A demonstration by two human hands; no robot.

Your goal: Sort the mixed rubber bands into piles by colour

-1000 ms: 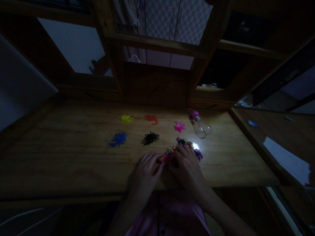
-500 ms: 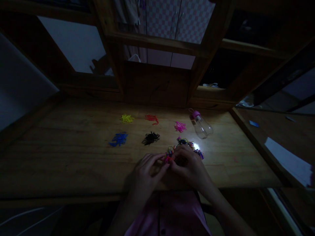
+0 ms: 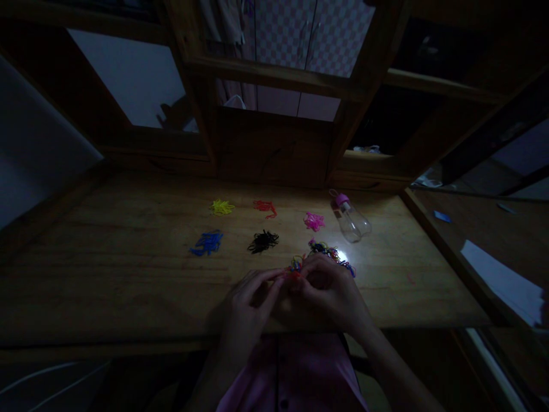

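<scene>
My left hand (image 3: 249, 300) pinches one end of some small orange-red rubber bands (image 3: 294, 275) between thumb and fingertips. On their other side, the thumb and forefinger of my right hand (image 3: 332, 286) close on the same bands. The fingertips hide part of them, and the dim light blurs their exact shape. Just beyond my fingers lies a tangled pile of mixed-colour rubber bands (image 3: 323, 250), partly covered by my right hand.
Sorted piles lie on the wooden desk (image 3: 128, 246): yellow bands (image 3: 222, 207), red bands (image 3: 265, 207), pink bands (image 3: 314, 221), blue bands (image 3: 207, 243) and black bands (image 3: 263, 241). A clear bottle with a pink cap (image 3: 352, 220) lies at the back right. Shelves (image 3: 274, 146) rise behind.
My left hand has shifted slightly left, away from the right fingertips. Orange-red now shows between the hands, where a bright pink bit showed before. The piles and bottle stay put.
</scene>
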